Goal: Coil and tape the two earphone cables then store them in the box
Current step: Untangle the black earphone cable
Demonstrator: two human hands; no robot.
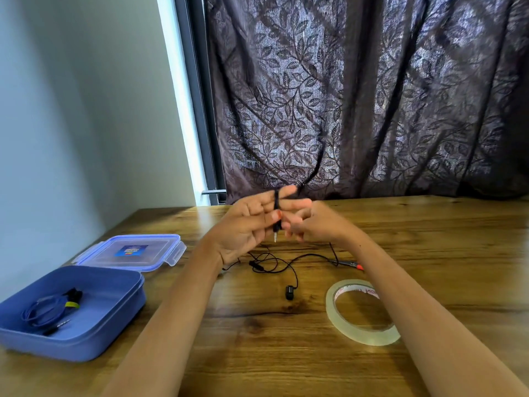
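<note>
My left hand (pixel 252 222) is raised above the table, palm toward me, with the black earphone cable (pixel 274 260) wound around its fingers and the jack plug hanging down below them. My right hand (pixel 312 223) is blurred beside it, fingers pinching the same cable near the plug. The loose rest of the black cable trails over the wood, one earbud (pixel 289 292) lying near the tape roll (pixel 361 312). A blue earphone cable (pixel 48 310), coiled and bound with a yellowish strip, lies inside the blue box (pixel 114 316) at the left.
The box's clear lid (pixel 131 252) with blue clips lies behind the box. A small red-and-black tool (pixel 350 264) lies by my right forearm. A dark leaf-patterned curtain hangs past the table's far edge, and a wall stands at the left.
</note>
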